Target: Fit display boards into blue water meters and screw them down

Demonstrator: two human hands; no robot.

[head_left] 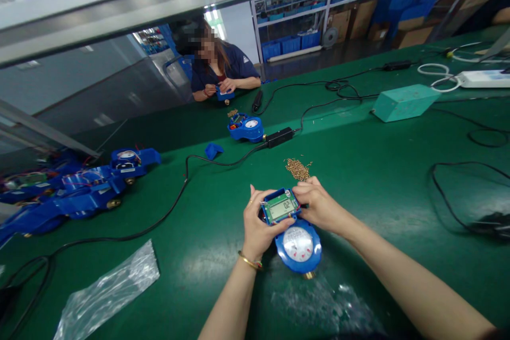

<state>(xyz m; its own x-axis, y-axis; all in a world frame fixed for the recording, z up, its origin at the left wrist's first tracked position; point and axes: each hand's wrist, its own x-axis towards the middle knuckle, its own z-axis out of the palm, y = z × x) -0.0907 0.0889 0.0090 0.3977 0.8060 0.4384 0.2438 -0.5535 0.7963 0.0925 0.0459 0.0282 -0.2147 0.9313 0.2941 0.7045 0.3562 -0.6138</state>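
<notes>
A blue water meter [298,248] with a round white dial lies on the green bench in front of me. At its far end, an uncovered box holds a green circuit board with a lit display [283,208]. My left hand [258,226] grips this box from the left, thumb along its near edge. Against the box's right side, the fingers of my right hand [319,204] are pinched together; whatever is between them is hidden. Just beyond that hand lies a pile of small brass-coloured screws [297,169].
Several blue meters [85,186] are heaped at the left. Another open meter [246,128] stands farther back, near a co-worker [223,71]. Black cables [187,162] cross the green bench. A clear plastic bag [113,292] lies front left, a turquoise box [406,102] back right.
</notes>
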